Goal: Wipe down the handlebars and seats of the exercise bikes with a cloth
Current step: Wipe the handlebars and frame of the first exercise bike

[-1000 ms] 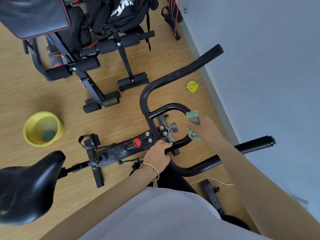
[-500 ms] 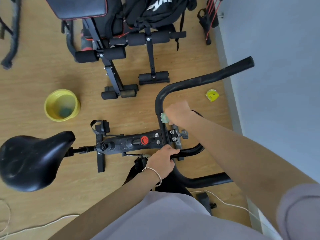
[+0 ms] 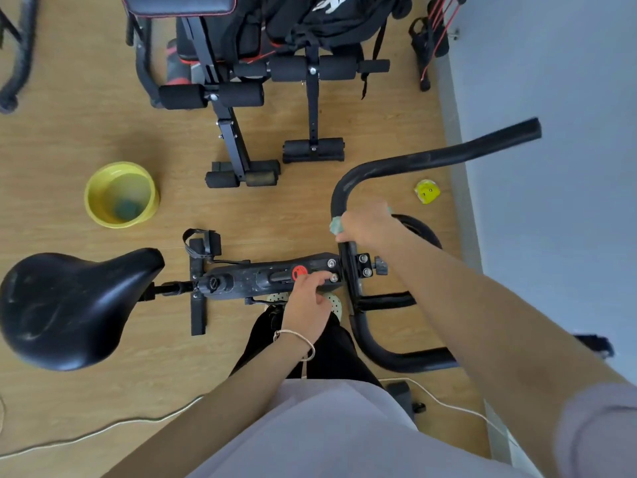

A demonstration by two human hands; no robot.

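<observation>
Head camera, sweeping left to right. The black saddle sits far left, dusty-looking and untouched, so by my reading that half of the job is yet to come. Beyond it on the wooden floor stands the yellow basin, holding water with something green at the bottom.

Now the changes. The left hand has let go of the inner loop it was gripping a second ago. It now lies on top of the bike frame, fingers loosely bent and holding nothing, fingertips touching the frame just beside the red knob.

The right hand has travelled too. A second ago it dabbed at the inner loop by the clamp; now it is wrapped round the far handlebar arm, low on its bend, with the green cloth pinched between palm and bar. Only a corner of cloth peeps out at the left of the fist.

What it means, I'd say: the small centre loop is finished with, and the wipe starts on the long far arm, likely a sliding stroke out toward its free end near the grey wall. The near handlebar arm, curving below the right forearm, looks unwiped so far. With the left hand merely resting, the bike gets less steadying, so a hard pull could rock it.
</observation>
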